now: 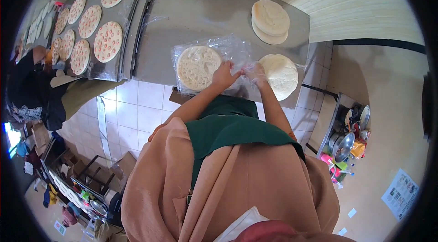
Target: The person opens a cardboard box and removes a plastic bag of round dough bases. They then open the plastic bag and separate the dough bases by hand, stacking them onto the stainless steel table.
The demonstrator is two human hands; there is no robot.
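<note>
A round flat bread (198, 67) lies inside a clear plastic bag (232, 48) on the metal table. My left hand (224, 76) is at the bread's right edge, its fingers closed on the bag's plastic. Close beside it, my right hand (256, 74) wears a clear plastic glove, with its fingers pinched together at the bag's open side. Just right of that hand lies a stack of round breads (279, 76) near the table's front right corner. Behind it, another stack of pale round breads (270, 18) sits toward the back right.
At the left, a second metal table (107, 71) holds several round breads with reddish toppings. A person in dark clothing (43, 89) stands beside it. Metal bowls and colourful packets (343, 147) are on a stand at the right. A cardboard box (123, 166) sits at the lower left.
</note>
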